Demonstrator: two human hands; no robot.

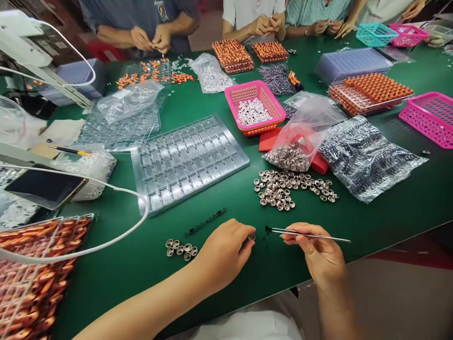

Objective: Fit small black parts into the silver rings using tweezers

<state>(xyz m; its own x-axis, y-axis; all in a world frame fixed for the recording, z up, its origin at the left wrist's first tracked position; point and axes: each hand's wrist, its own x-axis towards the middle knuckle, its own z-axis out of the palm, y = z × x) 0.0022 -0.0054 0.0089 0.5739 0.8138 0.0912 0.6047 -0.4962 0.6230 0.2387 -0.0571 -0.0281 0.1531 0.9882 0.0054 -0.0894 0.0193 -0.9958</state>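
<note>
Between its thumb and index finger my left hand pinches a small metal cup just above the green table. My right hand grips steel tweezers held level. At the tweezers' tips is a small black part, apart from the cup; tiny black bits lie on the table below it. Left of my left hand, a thin black strip lies on the table. Near my left wrist sits a small group of metal cups. Beyond my hands spreads a larger heap of loose metal cups.
A clear plastic tray lies beyond the strip. A bag of metal cups and a silvery bag lie right of a pink basket with white pieces. At left, a white cable loops over stacked orange parts. Co-workers sit opposite.
</note>
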